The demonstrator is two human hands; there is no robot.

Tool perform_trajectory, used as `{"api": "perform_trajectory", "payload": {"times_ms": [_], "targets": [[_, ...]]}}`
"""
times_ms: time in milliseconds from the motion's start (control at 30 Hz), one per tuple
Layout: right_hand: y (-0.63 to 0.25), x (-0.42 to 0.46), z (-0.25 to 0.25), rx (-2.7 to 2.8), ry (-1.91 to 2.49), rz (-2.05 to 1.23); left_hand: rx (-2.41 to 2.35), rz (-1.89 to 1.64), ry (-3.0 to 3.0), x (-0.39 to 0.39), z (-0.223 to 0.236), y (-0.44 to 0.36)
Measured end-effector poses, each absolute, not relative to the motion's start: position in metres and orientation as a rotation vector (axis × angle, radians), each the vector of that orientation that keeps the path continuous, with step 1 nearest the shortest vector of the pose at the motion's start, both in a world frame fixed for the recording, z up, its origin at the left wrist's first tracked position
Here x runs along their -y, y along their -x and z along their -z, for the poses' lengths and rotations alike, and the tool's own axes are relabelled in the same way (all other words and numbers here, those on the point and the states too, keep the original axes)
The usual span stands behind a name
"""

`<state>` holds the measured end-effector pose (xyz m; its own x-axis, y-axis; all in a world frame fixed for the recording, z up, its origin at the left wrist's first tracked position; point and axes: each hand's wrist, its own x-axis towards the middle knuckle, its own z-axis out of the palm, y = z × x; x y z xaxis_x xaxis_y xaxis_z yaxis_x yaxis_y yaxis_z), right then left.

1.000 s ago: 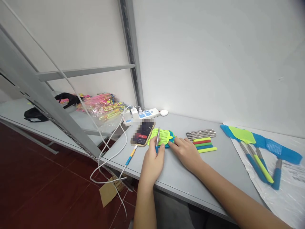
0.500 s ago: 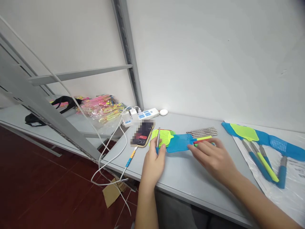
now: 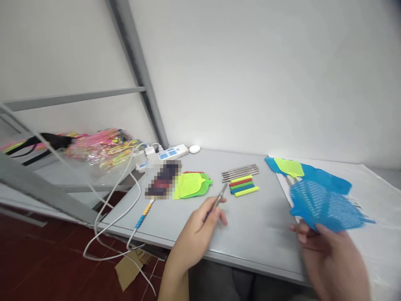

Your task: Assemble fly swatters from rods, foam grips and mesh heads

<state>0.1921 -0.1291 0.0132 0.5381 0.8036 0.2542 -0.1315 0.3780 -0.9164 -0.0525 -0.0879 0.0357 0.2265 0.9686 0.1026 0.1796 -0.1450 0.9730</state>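
Observation:
My left hand (image 3: pixel 197 230) is closed around a metal telescopic rod (image 3: pixel 221 194), its silver end pointing up and away; a dark blue part shows between the fingers. On the right, my right hand (image 3: pixel 336 255) pinches a blue mesh fly swatter head (image 3: pixel 326 207) by its edge, slightly blurred. The head is held above finished fly swatters, of which a yellow-green head (image 3: pixel 290 167) shows beside a blue one (image 3: pixel 333 182). Loose yellow, green and red swatter heads (image 3: pixel 191 184) lie stacked left of centre. Coloured handle tubes (image 3: pixel 244 187) lie in front of several metal rods (image 3: pixel 239 170).
A phone (image 3: pixel 163 180) with a blurred screen lies at the left, its white cable (image 3: pixel 138 196) hanging past the table edge. Behind it are a power strip (image 3: pixel 173 153) and a white disc (image 3: pixel 194 149). Bagged colourful items (image 3: pixel 100 146) sit beyond the grey metal frame (image 3: pixel 138 71).
My right hand has lifted the blue swatter head off the table's middle and carried it right, uncovering the coloured tubes. My left hand still grips the rod, now nearer me. The view has swung right.

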Motion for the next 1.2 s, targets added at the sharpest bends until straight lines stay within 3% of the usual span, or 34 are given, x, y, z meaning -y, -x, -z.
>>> {"api": "perform_trajectory", "payload": {"times_ms": [167, 400, 633, 1200], "targets": [[-0.189, 0.118, -0.010, 0.392, 0.855, -0.833, -0.869, -0.749, -1.973, 0.091, -0.035, 0.007], [-0.182, 0.121, 0.001, 0.331, 1.009, -0.684, -1.009, -0.851, -2.403, 0.074, -0.001, -0.021], [-0.179, 0.125, 0.005, 0.412, 0.902, -0.907, -1.056, -0.918, -2.464, 0.072, -0.002, -0.024], [-0.176, 0.122, 0.005, 0.383, 0.977, -0.823, -1.177, -0.877, -2.484, 0.076, -0.002, -0.024]]}}
